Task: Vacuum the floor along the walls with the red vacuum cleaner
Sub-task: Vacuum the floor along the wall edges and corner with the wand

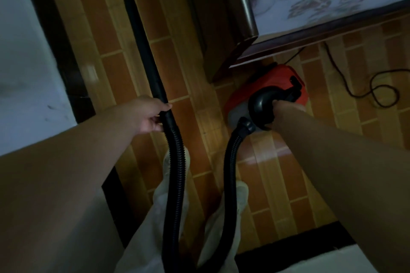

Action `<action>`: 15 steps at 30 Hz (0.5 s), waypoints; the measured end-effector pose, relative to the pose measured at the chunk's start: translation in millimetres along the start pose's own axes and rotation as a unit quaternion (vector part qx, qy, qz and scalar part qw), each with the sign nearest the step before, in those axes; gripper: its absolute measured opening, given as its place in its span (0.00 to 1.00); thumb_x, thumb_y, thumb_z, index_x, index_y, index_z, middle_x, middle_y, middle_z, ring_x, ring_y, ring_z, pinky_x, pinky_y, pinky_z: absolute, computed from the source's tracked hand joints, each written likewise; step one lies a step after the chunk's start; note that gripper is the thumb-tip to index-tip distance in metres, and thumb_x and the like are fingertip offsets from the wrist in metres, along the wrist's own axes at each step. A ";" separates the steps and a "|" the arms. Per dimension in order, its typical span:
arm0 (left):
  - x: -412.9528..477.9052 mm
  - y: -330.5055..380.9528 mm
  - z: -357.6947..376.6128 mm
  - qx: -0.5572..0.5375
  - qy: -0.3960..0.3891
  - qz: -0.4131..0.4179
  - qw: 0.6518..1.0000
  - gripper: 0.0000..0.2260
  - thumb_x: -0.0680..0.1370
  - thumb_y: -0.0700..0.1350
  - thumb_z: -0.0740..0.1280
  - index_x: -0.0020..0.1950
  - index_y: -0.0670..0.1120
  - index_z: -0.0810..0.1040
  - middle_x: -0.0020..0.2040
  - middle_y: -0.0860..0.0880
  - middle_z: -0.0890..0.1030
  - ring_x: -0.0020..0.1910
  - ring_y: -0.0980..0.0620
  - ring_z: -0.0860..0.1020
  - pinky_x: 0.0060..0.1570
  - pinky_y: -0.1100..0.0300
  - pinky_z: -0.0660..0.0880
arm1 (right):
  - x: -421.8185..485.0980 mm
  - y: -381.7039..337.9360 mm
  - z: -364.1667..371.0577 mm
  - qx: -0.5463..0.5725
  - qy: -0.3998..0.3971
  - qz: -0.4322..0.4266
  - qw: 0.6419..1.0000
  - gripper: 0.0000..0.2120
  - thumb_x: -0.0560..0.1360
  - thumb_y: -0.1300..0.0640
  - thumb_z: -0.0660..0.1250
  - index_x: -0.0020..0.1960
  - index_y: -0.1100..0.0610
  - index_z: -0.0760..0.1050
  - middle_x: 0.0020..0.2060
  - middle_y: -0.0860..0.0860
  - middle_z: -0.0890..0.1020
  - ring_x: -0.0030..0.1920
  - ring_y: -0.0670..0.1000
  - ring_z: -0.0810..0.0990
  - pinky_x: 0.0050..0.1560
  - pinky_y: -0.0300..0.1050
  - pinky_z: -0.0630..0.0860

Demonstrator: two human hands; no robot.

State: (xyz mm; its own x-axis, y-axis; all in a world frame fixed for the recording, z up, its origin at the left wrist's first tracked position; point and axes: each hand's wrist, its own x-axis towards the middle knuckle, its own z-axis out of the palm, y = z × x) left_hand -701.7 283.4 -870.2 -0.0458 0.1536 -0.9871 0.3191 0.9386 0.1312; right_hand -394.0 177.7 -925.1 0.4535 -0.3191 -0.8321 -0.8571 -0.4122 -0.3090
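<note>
Evidently left fingers (155, 123) are curling round black wand (142, 46) at hose (175, 173) joint, likely for aiming tip at floor (199, 106) strip beside dark skirting (60, 40) under wall (26, 62). Right hand (280, 106) is clasping carry handle (264, 99) of red vacuum cleaner (286, 73), fingers mostly hidden. Cleaner is sitting by bed (332, 6) corner; lifted or resting, cannot tell. Probably being brought along so hose is not pulling taut. Cord (366, 88) is trailing right.

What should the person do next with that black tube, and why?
Probably swing the black tube left toward the dark skirting: the left hand grips it, its tip is over open floor, and the right hand holds the red vacuum cleaner by its handle.
</note>
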 end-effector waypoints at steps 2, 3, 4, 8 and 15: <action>0.6 6.6 -4.7 0.008 -0.007 -0.001 1.000 0.21 0.80 0.37 0.69 0.72 0.40 0.69 0.66 0.41 0.74 0.61 0.43 0.76 0.37 0.46 0.81 | 1.5 4.6 -11.6 -0.100 -0.033 -0.079 0.991 0.27 0.79 0.56 0.66 0.76 0.58 0.65 0.70 0.60 0.74 0.66 0.63 0.76 0.62 0.65 0.77; -0.9 9.2 -5.5 0.006 -0.012 -0.004 1.000 0.21 0.80 0.37 0.69 0.72 0.40 0.69 0.65 0.41 0.75 0.60 0.43 0.76 0.37 0.46 0.81 | 14.4 5.7 -15.3 -0.170 -0.047 -0.110 0.978 0.31 0.74 0.55 0.71 0.75 0.54 0.66 0.67 0.56 0.76 0.61 0.61 0.79 0.56 0.63 0.80; -2.1 9.7 -6.4 0.001 -0.009 -0.005 1.000 0.21 0.80 0.37 0.69 0.72 0.40 0.69 0.64 0.42 0.75 0.59 0.44 0.76 0.37 0.46 0.81 | 27.7 7.7 -19.2 -0.229 -0.045 -0.128 0.964 0.34 0.71 0.53 0.73 0.75 0.50 0.66 0.65 0.54 0.77 0.58 0.59 0.81 0.54 0.59 0.81; -6.6 12.7 -13.6 0.009 -0.015 -0.010 1.000 0.20 0.80 0.38 0.69 0.72 0.41 0.70 0.63 0.42 0.76 0.61 0.43 0.76 0.51 0.42 0.81 | -57.2 19.4 -18.3 -0.464 0.119 -0.230 0.847 0.41 0.70 0.42 0.75 0.74 0.60 0.63 0.68 0.60 0.71 0.65 0.63 0.74 0.64 0.56 0.74; -29.8 24.9 -31.3 0.011 -0.010 0.010 1.000 0.22 0.79 0.40 0.72 0.71 0.41 0.71 0.64 0.44 0.77 0.60 0.47 0.77 0.53 0.47 0.82 | -207.1 87.8 40.9 -0.503 -0.245 -0.323 0.763 0.16 0.81 0.45 0.63 0.63 0.54 0.75 0.51 0.50 0.79 0.48 0.51 0.80 0.50 0.48 0.79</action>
State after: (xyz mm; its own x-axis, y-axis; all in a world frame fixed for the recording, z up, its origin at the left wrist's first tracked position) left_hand -722.1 311.8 -834.7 -0.0205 0.1669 -0.9858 0.3396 0.9285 0.1502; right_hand -573.1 242.5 -798.7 0.3442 0.4835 -0.8049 0.2403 -0.8740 -0.4223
